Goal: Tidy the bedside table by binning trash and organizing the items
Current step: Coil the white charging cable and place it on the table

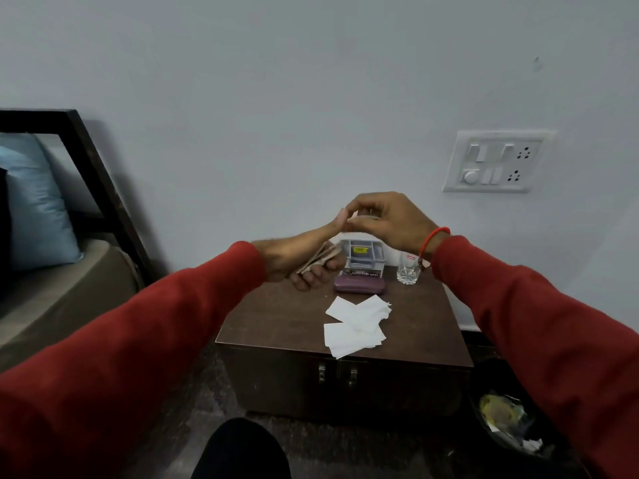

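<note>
My left hand (304,257) is over the back left of the dark brown bedside table (276,326), shut on a small stack of banknotes (320,258). Above it my right hand (383,219) hovers with fingers pinched near the left thumb tip; what it pinches is too small to tell. Behind the hands a grey plastic organizer tray (363,252) stands at the table's back edge. A purple case (359,283) lies in front of the tray. White tissues (356,323) are spread near the table's front. An empty drinking glass (408,269) stands at the back right.
A black bin (511,430) holding trash sits on the floor at the table's right. A bed with a blue pillow (34,209) and dark frame is on the left. A switch panel (494,162) is on the wall. My dark-clad knee (242,451) is below.
</note>
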A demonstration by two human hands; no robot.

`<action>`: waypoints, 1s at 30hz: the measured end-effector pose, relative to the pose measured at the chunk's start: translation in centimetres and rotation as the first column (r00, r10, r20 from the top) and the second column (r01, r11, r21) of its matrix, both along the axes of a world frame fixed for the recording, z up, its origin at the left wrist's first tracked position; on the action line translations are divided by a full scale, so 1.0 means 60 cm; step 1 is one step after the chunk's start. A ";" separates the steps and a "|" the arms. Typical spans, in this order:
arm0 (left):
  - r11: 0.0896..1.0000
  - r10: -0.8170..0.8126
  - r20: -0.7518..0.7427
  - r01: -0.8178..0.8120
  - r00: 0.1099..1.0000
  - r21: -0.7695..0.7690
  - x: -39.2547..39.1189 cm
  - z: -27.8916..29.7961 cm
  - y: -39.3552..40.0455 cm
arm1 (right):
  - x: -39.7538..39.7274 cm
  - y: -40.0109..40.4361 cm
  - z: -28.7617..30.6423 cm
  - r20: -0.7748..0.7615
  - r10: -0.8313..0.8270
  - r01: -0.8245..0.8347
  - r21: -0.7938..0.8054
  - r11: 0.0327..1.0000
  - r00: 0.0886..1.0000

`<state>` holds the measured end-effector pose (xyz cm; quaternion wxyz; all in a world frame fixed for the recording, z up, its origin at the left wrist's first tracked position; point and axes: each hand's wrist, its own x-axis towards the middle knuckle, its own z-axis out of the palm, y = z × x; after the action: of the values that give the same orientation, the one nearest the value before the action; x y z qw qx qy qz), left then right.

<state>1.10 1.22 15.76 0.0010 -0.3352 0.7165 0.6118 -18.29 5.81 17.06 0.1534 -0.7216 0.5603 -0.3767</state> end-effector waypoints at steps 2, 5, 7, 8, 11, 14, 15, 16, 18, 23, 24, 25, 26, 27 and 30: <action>0.998 -0.006 -0.195 0.017 0.981 0.057 -0.002 0.003 0.005 | -0.005 -0.003 -0.020 0.186 0.003 -0.014 0.058 0.998 0.983; 0.987 0.122 -0.432 -0.063 0.893 0.150 -0.012 0.019 0.010 | 0.012 -0.002 -0.063 0.435 -0.014 -0.072 0.181 0.981 0.900; 0.964 0.252 -0.490 -0.174 0.834 0.200 -0.020 0.027 0.009 | 0.030 0.005 -0.078 0.568 -0.038 -0.111 0.226 0.968 0.822; 0.947 0.316 -0.497 -0.239 0.808 0.213 -0.024 0.028 0.006 | 0.038 0.007 -0.082 0.627 -0.053 -0.124 0.236 0.964 0.777; 0.849 0.527 -0.484 -0.456 0.698 0.267 -0.031 0.027 -0.006 | 0.061 0.015 -0.090 0.760 -0.091 -0.157 0.247 0.956 0.644; 0.680 0.733 -0.465 -0.517 0.496 0.520 -0.037 0.020 -0.012 | 0.086 0.019 -0.096 0.813 -0.103 -0.220 0.274 0.936 0.574; 0.639 0.768 -0.466 -0.493 0.438 0.590 -0.037 0.017 -0.014 | 0.093 0.020 -0.096 0.840 -0.118 -0.246 0.285 0.926 0.530; 0.623 0.782 -0.478 -0.463 0.400 0.630 -0.037 0.013 -0.016 | 0.098 0.020 -0.095 0.867 -0.147 -0.266 0.301 0.916 0.476; 0.642 0.765 -0.524 -0.371 0.375 0.671 -0.033 0.004 -0.019 | 0.101 0.017 -0.098 0.908 -0.198 -0.276 0.311 0.909 0.370; 0.730 0.655 -0.598 -0.184 0.462 0.658 -0.026 -0.011 -0.015 | 0.103 0.015 -0.104 0.943 -0.232 -0.293 0.298 0.909 0.240; 0.746 0.637 -0.587 -0.207 0.500 0.633 -0.024 -0.009 -0.016 | 0.103 0.015 -0.104 0.943 -0.242 -0.288 0.303 0.908 0.229; 0.764 0.621 -0.563 -0.260 0.546 0.590 -0.020 -0.007 -0.018 | 0.101 0.015 -0.105 0.944 -0.253 -0.271 0.305 0.913 0.209; 0.781 0.612 -0.525 -0.346 0.592 0.519 -0.017 -0.005 -0.020 | 0.098 0.014 -0.106 0.950 -0.256 -0.247 0.296 0.923 0.179; 0.786 0.616 -0.480 -0.447 0.624 0.427 -0.014 -0.006 -0.022 | 0.093 0.012 -0.107 0.957 -0.248 -0.218 0.277 0.936 0.152; 0.716 0.678 -0.428 -0.668 0.597 0.203 -0.010 -0.020 -0.025 | 0.089 0.011 -0.107 0.965 -0.212 -0.131 0.232 0.964 0.152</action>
<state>0.49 -0.31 14.54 -0.4007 -0.4199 0.5079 0.6365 -12.92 6.50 10.66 0.5639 -0.2586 0.3882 -0.6815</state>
